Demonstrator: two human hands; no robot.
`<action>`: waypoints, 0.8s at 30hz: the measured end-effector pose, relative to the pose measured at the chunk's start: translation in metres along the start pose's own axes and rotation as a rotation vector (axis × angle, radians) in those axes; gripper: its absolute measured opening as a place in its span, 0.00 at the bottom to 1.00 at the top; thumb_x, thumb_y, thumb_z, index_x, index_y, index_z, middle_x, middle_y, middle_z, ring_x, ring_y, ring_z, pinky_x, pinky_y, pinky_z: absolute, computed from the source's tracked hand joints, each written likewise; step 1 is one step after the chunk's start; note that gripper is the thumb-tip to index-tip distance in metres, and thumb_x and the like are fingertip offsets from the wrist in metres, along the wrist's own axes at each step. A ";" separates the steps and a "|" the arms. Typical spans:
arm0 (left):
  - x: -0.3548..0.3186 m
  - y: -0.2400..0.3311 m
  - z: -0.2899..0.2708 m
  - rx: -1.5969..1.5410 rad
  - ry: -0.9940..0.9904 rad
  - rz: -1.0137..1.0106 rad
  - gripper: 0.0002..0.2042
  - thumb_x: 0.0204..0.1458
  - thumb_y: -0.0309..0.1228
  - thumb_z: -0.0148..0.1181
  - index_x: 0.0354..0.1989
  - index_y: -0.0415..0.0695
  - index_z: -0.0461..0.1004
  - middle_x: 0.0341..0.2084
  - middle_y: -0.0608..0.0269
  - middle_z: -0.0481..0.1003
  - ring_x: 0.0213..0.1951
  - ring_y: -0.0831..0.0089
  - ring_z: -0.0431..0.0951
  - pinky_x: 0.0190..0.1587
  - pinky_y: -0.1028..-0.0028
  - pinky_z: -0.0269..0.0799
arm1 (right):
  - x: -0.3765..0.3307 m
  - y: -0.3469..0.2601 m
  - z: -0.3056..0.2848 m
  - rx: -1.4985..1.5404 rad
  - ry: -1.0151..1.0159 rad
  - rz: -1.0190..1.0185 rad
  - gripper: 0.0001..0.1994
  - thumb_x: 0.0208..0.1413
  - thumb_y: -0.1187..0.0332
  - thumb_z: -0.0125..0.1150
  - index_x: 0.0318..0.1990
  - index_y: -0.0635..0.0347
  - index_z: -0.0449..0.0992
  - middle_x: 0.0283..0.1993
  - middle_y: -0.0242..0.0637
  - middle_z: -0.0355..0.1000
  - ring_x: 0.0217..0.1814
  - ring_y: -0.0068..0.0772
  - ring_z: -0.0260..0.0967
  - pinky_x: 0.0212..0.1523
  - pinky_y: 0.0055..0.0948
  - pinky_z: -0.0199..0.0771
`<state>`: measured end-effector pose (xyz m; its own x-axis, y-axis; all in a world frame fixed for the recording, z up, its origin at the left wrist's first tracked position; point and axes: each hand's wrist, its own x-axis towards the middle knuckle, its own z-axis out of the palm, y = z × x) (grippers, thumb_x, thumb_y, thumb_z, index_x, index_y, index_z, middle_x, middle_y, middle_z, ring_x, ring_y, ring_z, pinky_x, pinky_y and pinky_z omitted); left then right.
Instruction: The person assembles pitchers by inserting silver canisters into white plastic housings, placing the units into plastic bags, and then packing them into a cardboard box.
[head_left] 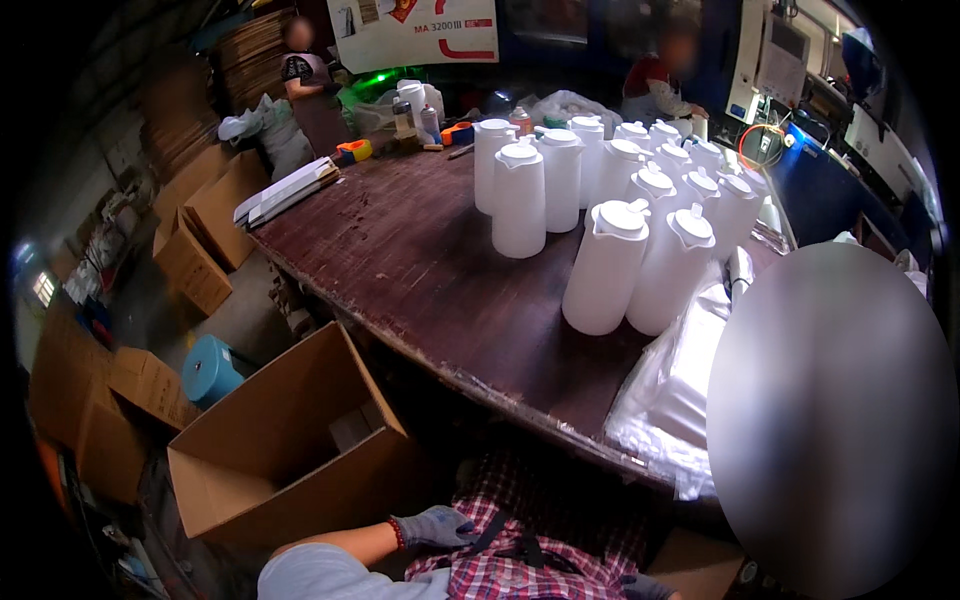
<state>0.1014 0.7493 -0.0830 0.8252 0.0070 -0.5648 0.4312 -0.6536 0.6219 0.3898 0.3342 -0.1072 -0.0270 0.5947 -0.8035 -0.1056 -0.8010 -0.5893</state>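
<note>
My left hand [437, 527], in a grey work glove with a red bead bracelet at the wrist, lies against the red plaid cloth [505, 572] at my waist. Its fingers are stretched out next to a dark strap, and I see nothing held. Only a bit of my right hand [648, 587], also gloved in grey, shows at the lower edge beside the plaid cloth; its fingers are hidden. In front of me, several white lidded jugs [606, 268] stand upright on the dark brown table [430, 260], grouped toward its right side.
An open cardboard box [290, 440] stands left of the table. Clear plastic bags [665, 400] lie at the table's right edge. Flat white pieces [288, 192] and tape dispensers [355, 150] sit farther back. Two people stand beyond the table; a blurred patch covers the right.
</note>
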 end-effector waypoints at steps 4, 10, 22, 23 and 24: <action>-0.042 0.012 0.012 -0.309 0.124 -0.098 0.23 0.56 0.53 0.58 0.33 0.41 0.77 0.26 0.49 0.75 0.28 0.62 0.73 0.36 0.65 0.68 | 0.030 0.101 -0.006 0.042 0.194 -0.053 0.14 0.57 0.64 0.60 0.47 0.62 0.78 0.38 0.36 0.77 0.37 0.23 0.70 0.38 0.25 0.71; -0.031 -0.030 0.054 -0.868 0.796 -0.008 0.12 0.58 0.32 0.60 0.46 0.39 0.75 0.39 0.62 0.77 0.40 0.77 0.75 0.44 0.73 0.75 | 0.000 0.081 0.042 0.598 0.591 -0.137 0.11 0.57 0.66 0.61 0.44 0.62 0.79 0.34 0.33 0.76 0.33 0.24 0.69 0.34 0.27 0.72; 0.044 0.047 0.021 -0.362 0.855 0.354 0.20 0.61 0.27 0.54 0.60 0.35 0.64 0.56 0.55 0.69 0.56 0.67 0.69 0.60 0.69 0.62 | -0.041 0.096 0.078 -0.291 1.576 -0.236 0.29 0.56 0.55 0.60 0.64 0.54 0.65 0.59 0.47 0.69 0.61 0.48 0.66 0.60 0.43 0.65; 0.050 0.055 0.021 -0.443 0.830 0.400 0.20 0.60 0.26 0.55 0.60 0.35 0.64 0.56 0.55 0.69 0.54 0.69 0.70 0.59 0.70 0.63 | -0.050 0.099 0.081 -0.350 1.631 -0.181 0.31 0.55 0.54 0.60 0.65 0.54 0.64 0.60 0.46 0.67 0.63 0.48 0.64 0.61 0.44 0.63; 0.054 0.063 0.019 -0.418 0.795 0.411 0.20 0.60 0.26 0.55 0.60 0.35 0.65 0.56 0.56 0.70 0.54 0.69 0.70 0.59 0.70 0.64 | -0.058 0.102 0.081 -0.412 1.681 -0.126 0.32 0.54 0.53 0.60 0.65 0.53 0.63 0.62 0.46 0.65 0.64 0.49 0.62 0.62 0.46 0.61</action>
<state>0.1665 0.6946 -0.0846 0.8786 0.4457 0.1715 0.0241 -0.4000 0.9162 0.3000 0.2234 -0.1134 0.9684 0.1488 0.2003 0.2215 -0.8821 -0.4157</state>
